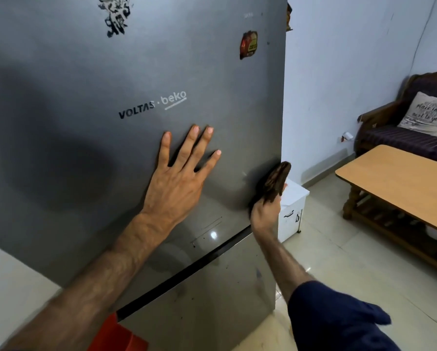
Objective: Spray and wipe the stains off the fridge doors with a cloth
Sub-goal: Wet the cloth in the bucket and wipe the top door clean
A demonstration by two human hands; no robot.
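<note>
A pale bluish-white wall (pixel 344 72) fills the upper right of the frame, with a thin cable (pixel 420 39) running down it toward the right edge. The floor (pixel 339 264) is glossy cream tile, catching soft reflections. At the far right stands a dark wooden sofa (pixel 399 133) with purple striped upholstery, and a cream cushion (pixel 426 114) printed with black lettering leans in its corner. In front of it, right of centre, is a wooden coffee table (pixel 394 178) with a light tan top and darker turned legs. A small white cabinet (pixel 292 211) sits on the floor at centre right. The lighting is dim and even.
</note>
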